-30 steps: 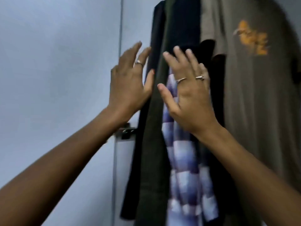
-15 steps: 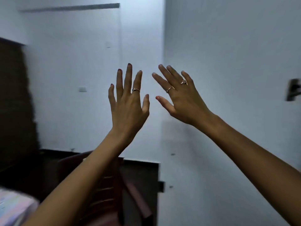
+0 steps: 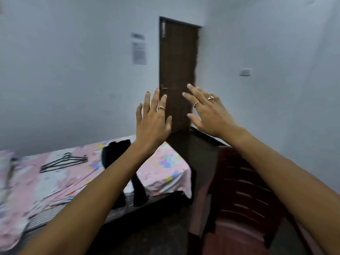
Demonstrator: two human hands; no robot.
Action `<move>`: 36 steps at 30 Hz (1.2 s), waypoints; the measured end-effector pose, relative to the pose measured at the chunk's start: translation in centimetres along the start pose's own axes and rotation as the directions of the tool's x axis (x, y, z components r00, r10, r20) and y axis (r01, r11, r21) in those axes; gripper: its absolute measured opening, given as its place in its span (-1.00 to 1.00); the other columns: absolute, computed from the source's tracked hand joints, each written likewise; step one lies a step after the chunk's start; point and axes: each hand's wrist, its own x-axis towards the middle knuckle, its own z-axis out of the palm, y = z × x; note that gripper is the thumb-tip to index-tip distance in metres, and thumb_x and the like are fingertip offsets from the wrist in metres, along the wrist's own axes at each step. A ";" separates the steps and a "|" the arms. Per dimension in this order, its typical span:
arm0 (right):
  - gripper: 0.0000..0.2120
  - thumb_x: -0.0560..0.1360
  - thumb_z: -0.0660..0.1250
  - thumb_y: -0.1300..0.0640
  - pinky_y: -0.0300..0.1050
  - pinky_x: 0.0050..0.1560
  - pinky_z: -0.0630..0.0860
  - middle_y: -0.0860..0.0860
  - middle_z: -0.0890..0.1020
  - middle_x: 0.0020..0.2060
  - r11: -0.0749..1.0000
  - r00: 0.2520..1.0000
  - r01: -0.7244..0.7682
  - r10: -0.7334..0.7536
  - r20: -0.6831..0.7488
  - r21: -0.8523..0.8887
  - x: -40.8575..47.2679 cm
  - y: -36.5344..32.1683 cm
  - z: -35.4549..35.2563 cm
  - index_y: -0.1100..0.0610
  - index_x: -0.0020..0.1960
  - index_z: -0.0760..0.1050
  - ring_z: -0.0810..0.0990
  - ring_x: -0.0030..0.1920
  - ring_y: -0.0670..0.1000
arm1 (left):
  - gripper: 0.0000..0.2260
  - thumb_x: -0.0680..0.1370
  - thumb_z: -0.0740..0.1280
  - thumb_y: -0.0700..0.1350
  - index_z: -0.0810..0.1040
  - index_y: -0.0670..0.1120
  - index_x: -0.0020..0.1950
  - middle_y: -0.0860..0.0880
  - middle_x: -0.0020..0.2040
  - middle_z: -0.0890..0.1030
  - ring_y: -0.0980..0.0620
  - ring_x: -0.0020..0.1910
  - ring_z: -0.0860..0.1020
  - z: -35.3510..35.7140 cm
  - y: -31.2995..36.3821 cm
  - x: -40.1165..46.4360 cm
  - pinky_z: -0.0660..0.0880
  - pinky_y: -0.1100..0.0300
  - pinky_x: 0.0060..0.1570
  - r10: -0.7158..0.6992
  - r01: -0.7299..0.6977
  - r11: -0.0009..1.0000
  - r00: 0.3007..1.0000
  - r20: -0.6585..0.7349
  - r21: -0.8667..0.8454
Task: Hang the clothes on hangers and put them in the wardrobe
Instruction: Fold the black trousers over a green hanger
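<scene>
My left hand and my right hand are both raised in mid-air with fingers spread, holding nothing. Below them a bed with a pink patterned sheet carries a black garment that drapes over the bed's near edge. Black wire hangers lie flat on the sheet to the left of the garment. The wardrobe is out of view.
A dark red plastic chair stands at the lower right, close to the bed's corner. A dark wooden door is shut at the far wall, with a paper notice beside it. More bedding shows blurred at the far left.
My view has swung left from the hanging clothes in the wardrobe, across a bare wall, to the bed and door. Both hands left the clothes and stay raised and empty.
</scene>
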 end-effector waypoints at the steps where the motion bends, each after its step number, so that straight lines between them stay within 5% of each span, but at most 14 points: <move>1: -0.41 0.53 0.30 0.04 0.12 0.43 0.21 0.06 0.15 0.54 0.999 0.999 0.029 -0.030 0.021 0.043 1.5 -1.1 2.0 0.11 0.51 0.23 0.19 0.51 0.12 | -0.45 0.60 0.18 0.01 0.11 -0.04 0.55 -0.01 0.59 -0.04 -0.05 0.56 -0.12 0.5 -2.2 -0.1 -0.02 -0.06 0.46 -0.027 0.026 0.999 0.999 0.042 0.022; 9: -0.43 0.60 0.15 -0.01 0.00 0.42 0.21 -0.02 0.00 0.57 0.910 0.847 0.394 -0.415 0.332 0.129 14.9 -7.0 18.5 -0.02 0.55 0.05 0.17 0.51 0.04 | -0.51 0.60 0.20 -0.01 0.19 -0.10 0.50 -0.06 0.57 0.06 -0.06 0.55 -0.03 3.9 -22.4 2.5 0.06 -0.07 0.46 -0.358 0.267 0.889 0.912 0.200 0.373; 16: -0.48 0.59 0.20 0.04 0.10 0.32 0.37 0.02 0.18 0.50 0.900 0.843 0.156 -0.336 0.421 0.406 24.4 -10.1 29.9 -0.07 0.51 0.16 0.33 0.40 0.17 | -0.50 0.59 0.23 -0.02 0.22 -0.12 0.49 -0.07 0.53 0.17 -0.06 0.53 0.05 9.8 -33.8 1.6 0.14 -0.09 0.41 -0.576 0.432 0.795 0.758 0.305 0.427; 23: -0.50 0.58 0.20 0.04 0.08 0.28 0.38 0.03 0.28 0.44 0.871 0.719 0.239 -0.456 0.524 0.429 30.2 -18.2 41.6 0.04 0.49 0.21 0.37 0.36 0.16 | -0.56 0.58 0.21 -0.03 0.31 -0.15 0.43 -0.10 0.44 0.33 -0.10 0.45 0.23 14.8 -45.4 -0.4 0.24 -0.08 0.35 -0.762 0.579 0.633 0.581 0.284 0.513; 36: -0.57 0.59 0.20 0.00 0.12 0.25 0.43 0.09 0.38 0.34 0.897 0.508 0.037 -0.396 0.765 0.440 36.7 -33.2 60.6 0.09 0.43 0.32 0.41 0.32 0.18 | -0.52 0.60 0.21 0.03 0.28 -0.15 0.47 -0.13 0.45 0.33 -0.12 0.43 0.28 25.8 -68.9 4.7 0.30 -0.06 0.30 -0.676 0.528 0.730 0.462 0.575 0.435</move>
